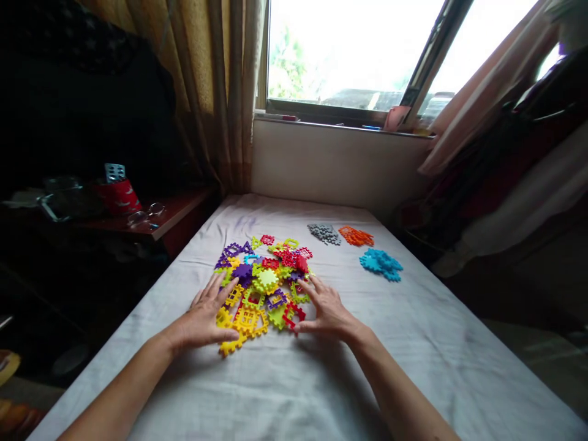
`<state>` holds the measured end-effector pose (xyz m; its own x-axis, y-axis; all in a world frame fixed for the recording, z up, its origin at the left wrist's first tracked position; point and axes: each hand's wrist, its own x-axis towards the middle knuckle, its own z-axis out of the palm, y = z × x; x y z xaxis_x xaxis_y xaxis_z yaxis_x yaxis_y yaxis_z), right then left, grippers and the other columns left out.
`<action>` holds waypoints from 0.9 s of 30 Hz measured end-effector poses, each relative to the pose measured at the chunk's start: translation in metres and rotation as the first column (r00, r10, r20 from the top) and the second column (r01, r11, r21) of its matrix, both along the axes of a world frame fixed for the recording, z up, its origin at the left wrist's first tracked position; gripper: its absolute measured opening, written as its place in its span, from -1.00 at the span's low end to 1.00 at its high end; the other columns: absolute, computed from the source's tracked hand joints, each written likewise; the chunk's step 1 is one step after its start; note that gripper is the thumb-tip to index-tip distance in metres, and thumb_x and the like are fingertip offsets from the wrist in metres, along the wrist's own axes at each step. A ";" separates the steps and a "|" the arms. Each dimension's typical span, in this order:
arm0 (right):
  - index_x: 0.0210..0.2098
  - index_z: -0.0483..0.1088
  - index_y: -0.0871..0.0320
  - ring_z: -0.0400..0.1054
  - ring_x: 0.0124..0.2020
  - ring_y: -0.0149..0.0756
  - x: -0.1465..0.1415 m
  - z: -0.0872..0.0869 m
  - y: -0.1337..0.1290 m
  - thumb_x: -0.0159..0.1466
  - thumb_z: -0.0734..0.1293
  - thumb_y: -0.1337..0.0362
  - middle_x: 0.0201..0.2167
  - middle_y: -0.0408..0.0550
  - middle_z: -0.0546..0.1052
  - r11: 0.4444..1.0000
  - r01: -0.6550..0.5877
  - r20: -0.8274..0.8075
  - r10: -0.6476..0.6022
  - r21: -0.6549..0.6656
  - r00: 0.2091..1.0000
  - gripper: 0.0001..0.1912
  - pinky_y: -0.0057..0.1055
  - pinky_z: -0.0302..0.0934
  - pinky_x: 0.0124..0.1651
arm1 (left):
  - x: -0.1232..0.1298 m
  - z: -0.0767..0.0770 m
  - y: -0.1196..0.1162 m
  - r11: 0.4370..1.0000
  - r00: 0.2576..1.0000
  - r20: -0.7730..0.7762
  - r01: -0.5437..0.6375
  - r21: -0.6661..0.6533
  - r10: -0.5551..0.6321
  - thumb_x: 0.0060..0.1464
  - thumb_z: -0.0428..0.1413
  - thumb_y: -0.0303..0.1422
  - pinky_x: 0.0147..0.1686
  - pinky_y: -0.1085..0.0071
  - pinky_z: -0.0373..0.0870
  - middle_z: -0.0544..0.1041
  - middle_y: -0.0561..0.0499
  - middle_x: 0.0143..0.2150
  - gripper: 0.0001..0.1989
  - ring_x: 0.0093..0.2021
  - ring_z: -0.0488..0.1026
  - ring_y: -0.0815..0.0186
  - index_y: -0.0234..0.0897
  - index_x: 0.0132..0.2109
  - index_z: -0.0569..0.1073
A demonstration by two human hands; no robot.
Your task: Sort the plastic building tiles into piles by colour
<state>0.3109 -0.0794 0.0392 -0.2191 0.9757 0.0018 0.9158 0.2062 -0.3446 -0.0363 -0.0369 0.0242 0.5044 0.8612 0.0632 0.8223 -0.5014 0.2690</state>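
Observation:
A mixed heap of toothed plastic pieces lies on the pale sheet. Among them are a light green piece (267, 280), a purple piece (243, 274), a red piece (294, 315) and yellow pieces (250, 320). My left hand (204, 315) rests at the heap's left edge, fingers spread, touching yellow and green pieces. At its right edge is my right hand (325, 309), fingers apart, with the thumb beside the red piece. Neither hand is closed on anything.
Right of the heap lie separate piles: grey pieces (324, 233), orange pieces (356, 236) and blue pieces (381, 264). At the left, a dark red table (184, 211) holds glasses (146, 214) and a red container (120, 196). Clothes hang at the right.

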 end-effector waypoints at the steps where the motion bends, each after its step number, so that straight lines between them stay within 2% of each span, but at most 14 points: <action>1: 0.37 0.09 -0.03 -0.13 0.41 0.20 -0.005 -0.001 -0.005 -0.10 0.53 -0.17 0.42 0.21 0.01 1.000 0.008 0.020 -0.007 -0.018 1.000 0.14 0.15 -0.13 0.32 | 0.002 -0.002 -0.007 1.000 0.999 -0.035 0.008 0.000 -0.008 -0.24 0.27 0.14 0.33 -0.08 -0.05 -0.20 -0.16 0.51 0.17 0.46 -0.22 -0.17 -0.02 0.44 -0.06; 3: 0.36 0.12 -0.01 -0.07 0.39 0.16 -0.018 -0.002 -0.006 -0.03 0.51 -0.13 0.39 0.22 0.08 0.999 0.031 0.026 -0.031 0.013 0.999 0.05 0.10 -0.09 0.31 | 0.011 -0.007 -0.014 1.000 0.998 -0.059 0.006 0.021 -0.004 -0.23 0.27 0.12 0.33 -0.11 -0.08 -0.15 -0.16 0.50 0.13 0.45 -0.18 -0.18 -0.02 0.43 -0.02; 6: 0.32 0.19 0.03 0.11 0.32 0.08 -0.042 -0.005 0.008 0.07 0.48 -0.04 0.34 0.24 0.19 0.987 0.094 -0.015 -0.093 0.133 0.996 -0.11 -0.02 0.05 0.26 | 0.035 -0.011 -0.011 0.995 1.000 -0.015 -0.022 0.101 0.024 -0.12 0.22 0.09 0.31 -0.14 -0.05 -0.08 -0.22 0.48 -0.01 0.44 -0.11 -0.15 -0.04 0.41 0.07; 9: 0.28 0.24 0.03 0.20 0.26 0.04 -0.058 -0.014 0.024 0.08 0.48 0.03 0.29 0.21 0.27 0.953 0.218 -0.093 -0.202 0.212 0.975 -0.18 -0.05 0.13 0.22 | 0.057 -0.012 -0.001 0.979 0.994 0.035 -0.110 0.172 0.106 -0.05 0.19 0.06 0.28 -0.18 0.00 0.04 -0.25 0.45 -0.15 0.42 0.00 -0.13 -0.07 0.35 0.20; 11: 0.26 0.26 0.04 0.22 0.25 0.02 -0.062 -0.023 0.029 0.09 0.47 0.06 0.27 0.19 0.30 0.926 0.276 -0.173 -0.236 0.258 0.956 -0.23 -0.04 0.14 0.23 | 0.065 -0.013 0.003 0.961 0.985 0.094 -0.162 0.222 0.145 0.02 0.16 0.03 0.28 -0.14 0.05 0.15 -0.25 0.41 -0.25 0.39 0.09 -0.08 -0.12 0.31 0.26; 13: 0.22 0.31 0.10 0.22 0.25 -0.02 -0.059 -0.032 0.029 0.13 0.44 0.08 0.24 0.19 0.33 0.892 0.318 -0.290 -0.227 0.321 0.930 -0.31 -0.07 0.15 0.23 | 0.065 -0.013 0.004 0.940 0.974 0.187 -0.181 0.290 0.130 0.09 0.11 -0.02 0.28 -0.06 0.10 0.26 -0.22 0.36 -0.35 0.35 0.18 0.00 -0.16 0.28 0.30; 16: 0.08 0.42 0.14 0.30 0.18 -0.13 -0.047 -0.041 0.025 0.24 0.31 0.14 0.13 0.15 0.44 0.839 0.400 -0.496 -0.185 0.370 0.848 -0.56 -0.16 0.20 0.22 | 0.055 -0.015 0.005 0.907 0.931 0.356 -0.215 0.363 0.079 0.19 0.01 -0.10 0.24 0.09 0.23 0.40 -0.20 0.25 -0.49 0.25 0.33 0.10 -0.24 0.20 0.38; 18: -0.04 0.48 0.14 0.38 0.08 -0.17 -0.037 -0.043 0.023 0.29 0.23 0.17 0.01 0.12 0.52 0.817 0.459 -0.594 -0.186 0.349 0.783 -0.67 -0.20 0.26 0.16 | 0.045 -0.016 0.007 0.887 0.891 0.446 -0.274 0.371 0.088 0.23 -0.06 -0.13 0.19 0.13 0.32 0.48 -0.20 0.16 -0.56 0.17 0.41 0.13 -0.27 0.12 0.43; 21: -0.14 0.50 0.14 0.45 -0.07 -0.19 -0.029 -0.044 0.021 0.29 0.20 0.17 -0.13 0.09 0.56 0.807 0.513 -0.648 -0.228 0.292 0.727 -0.69 -0.25 0.36 -0.02 | 0.033 -0.018 0.012 0.856 0.854 0.497 -0.365 0.365 0.153 0.22 -0.08 -0.17 0.15 0.11 0.36 0.54 -0.19 0.07 -0.60 0.10 0.46 0.11 -0.27 0.05 0.47; 24: -0.16 0.51 0.12 0.45 -0.11 -0.19 -0.031 -0.040 0.019 0.26 0.22 0.19 -0.17 0.04 0.57 0.831 0.479 -0.611 -0.229 0.283 0.758 -0.72 -0.29 0.38 -0.09 | 0.031 -0.020 0.013 0.846 0.867 0.444 -0.400 0.352 0.226 0.18 -0.02 -0.16 0.14 0.06 0.35 0.53 -0.18 0.09 -0.60 0.11 0.45 0.07 -0.23 0.05 0.48; 27: -0.20 0.53 0.07 0.45 -0.13 -0.21 -0.037 -0.034 0.015 0.24 0.25 0.23 -0.18 -0.01 0.58 0.870 0.391 -0.536 -0.185 0.300 0.823 -0.77 -0.28 0.35 -0.06 | 0.035 -0.020 0.010 0.864 0.909 0.339 -0.362 0.350 0.244 0.15 0.02 -0.14 0.19 -0.03 0.26 0.47 -0.13 0.18 -0.61 0.19 0.37 0.02 -0.12 0.06 0.51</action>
